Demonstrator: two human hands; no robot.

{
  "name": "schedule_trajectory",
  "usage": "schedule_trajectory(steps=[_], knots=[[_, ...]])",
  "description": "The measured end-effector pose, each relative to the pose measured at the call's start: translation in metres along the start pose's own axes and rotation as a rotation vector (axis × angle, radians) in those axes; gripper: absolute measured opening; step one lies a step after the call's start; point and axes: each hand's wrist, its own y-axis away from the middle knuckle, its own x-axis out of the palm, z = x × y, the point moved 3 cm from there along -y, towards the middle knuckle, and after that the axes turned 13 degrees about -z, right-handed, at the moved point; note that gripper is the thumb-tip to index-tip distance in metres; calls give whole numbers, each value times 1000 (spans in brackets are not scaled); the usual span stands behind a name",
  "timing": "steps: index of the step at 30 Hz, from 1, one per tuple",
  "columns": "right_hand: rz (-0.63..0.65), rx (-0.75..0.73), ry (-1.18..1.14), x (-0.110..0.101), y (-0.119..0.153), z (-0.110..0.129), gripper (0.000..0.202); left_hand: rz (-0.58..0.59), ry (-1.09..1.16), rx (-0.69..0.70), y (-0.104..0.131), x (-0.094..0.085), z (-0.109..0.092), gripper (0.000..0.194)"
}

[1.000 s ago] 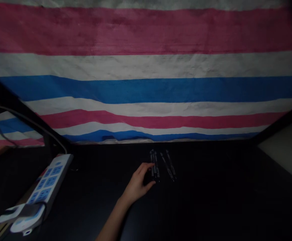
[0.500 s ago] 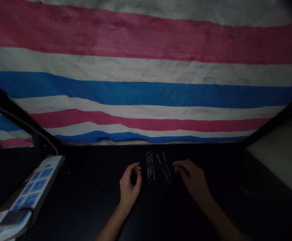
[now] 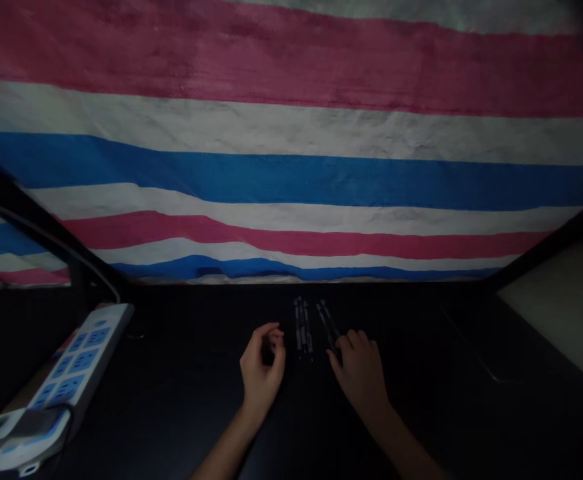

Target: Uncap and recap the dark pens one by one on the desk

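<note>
Three slim dark pens (image 3: 302, 327) with pale markings lie side by side on the black tabletop (image 3: 181, 400). Just right of them, two more pens (image 3: 326, 320) lie close together at a slant. My right hand (image 3: 359, 367) has its thumb and fingers closed around the lower ends of this pair, which it partly hides. My left hand (image 3: 263, 363) rests left of the three pens without touching them. Its fingers are curled, with a gap to the thumb, and nothing shows in them.
A white power strip (image 3: 84, 363) with blue sockets lies along the left side, a plug and cable (image 3: 41, 427) at its near end. Behind the tabletop hangs a striped red, white and blue sheet (image 3: 291, 180). A dark flat edge (image 3: 476, 357) shows at right.
My right hand has moved left and closed on the two slanted pens, which now lie nearer each other. My left hand has hardly moved. The view has tilted slightly.
</note>
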Motion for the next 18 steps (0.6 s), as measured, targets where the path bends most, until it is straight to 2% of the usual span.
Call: schedule_trajectory(steps=[3,7,8,9,11,13,18], knots=[[-2,41,-24,-2,-1,1,18,-6,61,-146,2,0,1,21],[-43,136,-93,-16,3,7,21,27,210,-438,7,4,0,22],[-49,171,-131,-20,6,11,22,58,248,-512,9,6,-1,25],[-24,265,-268,-23,10,14,20,96,283,-579,12,9,-1,30],[76,434,-510,-24,20,24,19,160,334,-684,17,14,-1,40],[243,569,-742,-21,31,35,22,177,363,-746,21,17,0,43],[664,972,-1248,-6,55,45,40,154,415,-781,26,18,7,40]])
